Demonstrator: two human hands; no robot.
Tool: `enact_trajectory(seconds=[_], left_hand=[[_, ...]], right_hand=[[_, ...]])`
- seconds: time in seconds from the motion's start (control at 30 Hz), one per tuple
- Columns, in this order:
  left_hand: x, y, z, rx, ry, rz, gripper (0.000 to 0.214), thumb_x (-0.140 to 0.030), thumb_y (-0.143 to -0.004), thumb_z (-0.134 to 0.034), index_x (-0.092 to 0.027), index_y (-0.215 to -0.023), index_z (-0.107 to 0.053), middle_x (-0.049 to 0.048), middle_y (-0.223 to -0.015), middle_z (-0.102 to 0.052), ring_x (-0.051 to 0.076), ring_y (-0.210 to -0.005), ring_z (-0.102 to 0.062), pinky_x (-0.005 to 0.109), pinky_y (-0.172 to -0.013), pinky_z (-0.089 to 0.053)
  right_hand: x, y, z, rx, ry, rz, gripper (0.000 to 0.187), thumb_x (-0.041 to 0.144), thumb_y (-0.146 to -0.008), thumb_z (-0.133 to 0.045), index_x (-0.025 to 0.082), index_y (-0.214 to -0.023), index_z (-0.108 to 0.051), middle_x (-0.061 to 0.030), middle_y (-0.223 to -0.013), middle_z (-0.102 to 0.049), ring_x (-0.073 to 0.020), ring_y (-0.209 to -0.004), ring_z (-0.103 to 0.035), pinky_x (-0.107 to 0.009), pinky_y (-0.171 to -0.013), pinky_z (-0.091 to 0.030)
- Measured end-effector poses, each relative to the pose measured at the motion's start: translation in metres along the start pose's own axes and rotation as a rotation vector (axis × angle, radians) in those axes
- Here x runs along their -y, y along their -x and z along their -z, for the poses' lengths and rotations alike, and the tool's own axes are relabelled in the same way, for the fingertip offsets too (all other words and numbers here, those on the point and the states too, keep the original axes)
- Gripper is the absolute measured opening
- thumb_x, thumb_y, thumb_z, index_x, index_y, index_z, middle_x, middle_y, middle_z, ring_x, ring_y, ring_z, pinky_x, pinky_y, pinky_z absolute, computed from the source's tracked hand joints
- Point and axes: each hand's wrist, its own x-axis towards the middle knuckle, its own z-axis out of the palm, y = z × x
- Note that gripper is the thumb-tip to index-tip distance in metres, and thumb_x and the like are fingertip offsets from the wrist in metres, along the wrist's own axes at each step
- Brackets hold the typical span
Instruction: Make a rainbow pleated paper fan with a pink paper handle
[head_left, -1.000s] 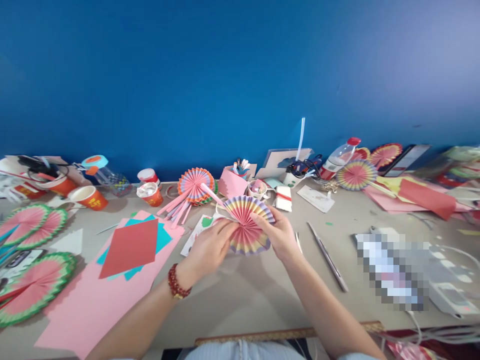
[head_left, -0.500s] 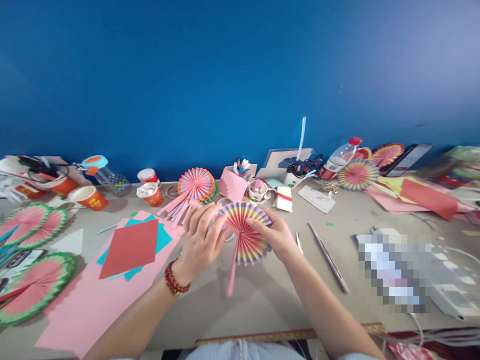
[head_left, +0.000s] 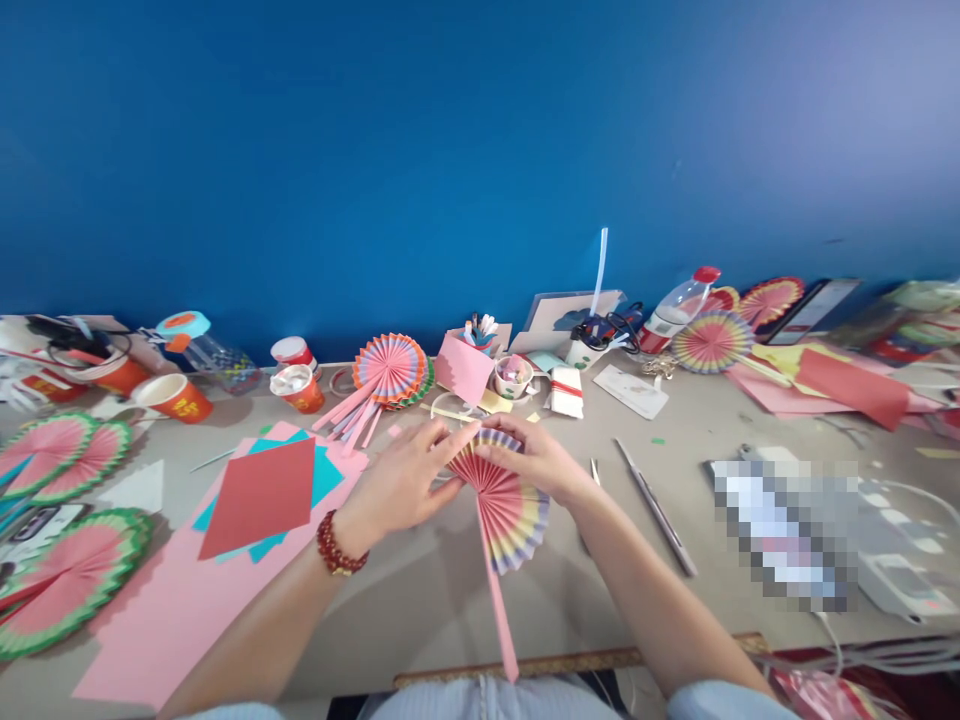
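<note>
A pleated paper fan [head_left: 517, 515], pink at the centre with yellow and purple bands toward its rim, is held between my hands above the table. Its long pink handle slants down toward the table's front edge. My right hand [head_left: 541, 462] pinches the upper part, thumb across the front pleats and fingers along the top rim. At the upper left edge my left hand [head_left: 401, 475] has its fingers and thumb closed on the pleats; part of the rim there is covered by the fingers. A red bead bracelet [head_left: 337, 545] circles my left wrist.
Left lie pink sheets [head_left: 161, 620] under a red square [head_left: 262, 495], and green-edged fans [head_left: 82, 575]. Finished fans [head_left: 390, 368], paper cups [head_left: 176, 398] and a bottle [head_left: 679, 310] line the back. A silver pen-like tool [head_left: 656, 510] and a blurred-out phone-shaped device [head_left: 780, 535] lie right.
The fan has come lower and turned, its handle now pointing down and slightly right rather than down-left. My left hand has moved in from beside the fan onto its upper left edge.
</note>
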Motion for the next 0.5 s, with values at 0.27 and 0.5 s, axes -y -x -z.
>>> enact_trajectory(seconds=[0.27, 0.5], left_hand=[[-0.002, 0.005, -0.012, -0.125, 0.346, 0.127, 0.099, -0.031, -0.086, -0.069, -0.026, -0.160, -0.004, 0.0180, -0.157, -0.038, 0.034, -0.137, -0.048, 0.048, -0.105, -0.047], [0.016, 0.012, -0.033, -0.403, 0.373, 0.306, 0.071, -0.038, -0.088, -0.068, -0.021, -0.149, -0.037, 0.0170, -0.146, -0.051, 0.033, -0.136, -0.050, 0.052, -0.111, -0.041]], right_hand=[[0.004, -0.011, -0.005, 0.008, 0.184, 0.079, 0.030, 0.041, -0.086, -0.068, 0.023, -0.110, -0.069, -0.0042, -0.104, -0.074, -0.0243, -0.092, -0.067, -0.036, -0.083, -0.051], [0.006, -0.003, 0.004, -0.174, -0.140, 0.015, 0.068, 0.057, -0.086, -0.066, 0.026, -0.143, -0.048, -0.0129, -0.129, -0.063, -0.0265, -0.107, -0.067, -0.037, -0.085, -0.055]])
